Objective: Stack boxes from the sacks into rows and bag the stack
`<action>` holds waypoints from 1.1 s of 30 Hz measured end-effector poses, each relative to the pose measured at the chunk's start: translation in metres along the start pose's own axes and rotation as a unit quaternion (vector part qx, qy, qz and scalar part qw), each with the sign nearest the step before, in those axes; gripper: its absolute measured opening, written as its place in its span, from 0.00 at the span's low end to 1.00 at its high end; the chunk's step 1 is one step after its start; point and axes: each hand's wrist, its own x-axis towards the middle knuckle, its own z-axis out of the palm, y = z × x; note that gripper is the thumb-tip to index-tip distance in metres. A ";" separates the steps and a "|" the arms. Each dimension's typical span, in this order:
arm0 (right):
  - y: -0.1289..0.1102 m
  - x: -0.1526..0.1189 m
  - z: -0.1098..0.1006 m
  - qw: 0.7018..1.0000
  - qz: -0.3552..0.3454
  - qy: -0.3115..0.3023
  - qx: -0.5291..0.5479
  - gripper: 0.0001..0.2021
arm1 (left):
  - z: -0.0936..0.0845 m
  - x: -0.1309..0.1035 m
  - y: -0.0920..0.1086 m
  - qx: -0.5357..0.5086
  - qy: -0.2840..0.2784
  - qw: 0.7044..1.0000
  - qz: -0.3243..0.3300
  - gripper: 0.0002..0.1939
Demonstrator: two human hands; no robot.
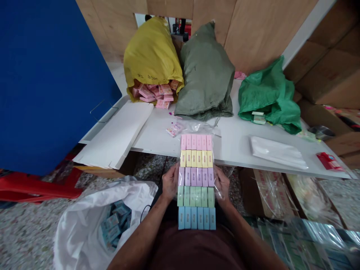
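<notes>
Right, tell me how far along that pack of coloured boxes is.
Done: five colour rows, pink to blue, sit aligned in the clear bag. In hand: the left hand and right hand grip the pack's sides, its open bag end lying on the white table. Left: loose pink boxes spill from the yellow sack, and teal boxes fill the white bag.

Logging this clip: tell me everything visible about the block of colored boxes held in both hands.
The block of small boxes is five rows of five: pink, yellow, purple, green, blue from far to near. It sits in a clear plastic bag, open at the far end on the white table. The left hand and right hand grip its sides.
</notes>
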 end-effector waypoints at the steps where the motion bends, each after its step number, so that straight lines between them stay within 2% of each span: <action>1: -0.002 -0.005 -0.001 1.000 0.002 -0.001 -0.004 0.19 | -0.001 -0.004 -0.001 -0.002 -0.002 1.000 -0.006 0.25; 5: -0.006 -0.028 -0.009 1.000 0.009 -0.007 -0.028 0.16 | -0.008 -0.025 -0.001 0.003 -0.020 0.999 -0.043 0.25; 8: -0.004 -0.046 -0.017 0.999 0.002 -0.013 -0.050 0.15 | -0.016 -0.043 0.001 0.021 -0.038 0.998 -0.044 0.24; 15: 0.000 -0.092 -0.039 0.994 -0.061 -0.048 -0.076 0.15 | -0.040 -0.085 -0.007 0.101 -0.098 0.990 0.010 0.19; 20: 0.000 -0.120 -0.061 0.985 -0.075 -0.123 -0.096 0.18 | -0.059 -0.106 -0.027 0.134 -0.144 0.975 0.099 0.19; 22: 0.002 -0.123 -0.064 0.984 -0.069 -0.129 -0.103 0.21 | -0.062 -0.110 -0.032 0.134 -0.152 0.976 0.087 0.22; 24: 0.001 -0.122 -0.061 0.986 -0.041 -0.122 -0.105 0.25 | -0.061 -0.111 -0.032 0.118 -0.162 0.979 0.041 0.27; 26: -0.002 -0.117 -0.055 0.988 -0.006 -0.130 -0.088 0.28 | -0.056 -0.109 -0.026 0.081 -0.179 0.981 -0.005 0.31; 28: -0.010 -0.109 -0.046 0.989 0.018 -0.133 -0.056 0.27 | -0.050 -0.106 -0.017 0.034 -0.186 0.981 -0.031 0.31; 30: -0.023 -0.100 -0.039 0.993 0.025 -0.111 -0.027 0.25 | -0.043 -0.103 -0.004 0.000 -0.165 0.986 -0.036 0.30; 33: -0.046 -0.083 -0.032 0.998 0.015 -0.060 -0.022 0.26 | -0.036 -0.098 0.019 -0.013 -0.104 0.994 -0.025 0.29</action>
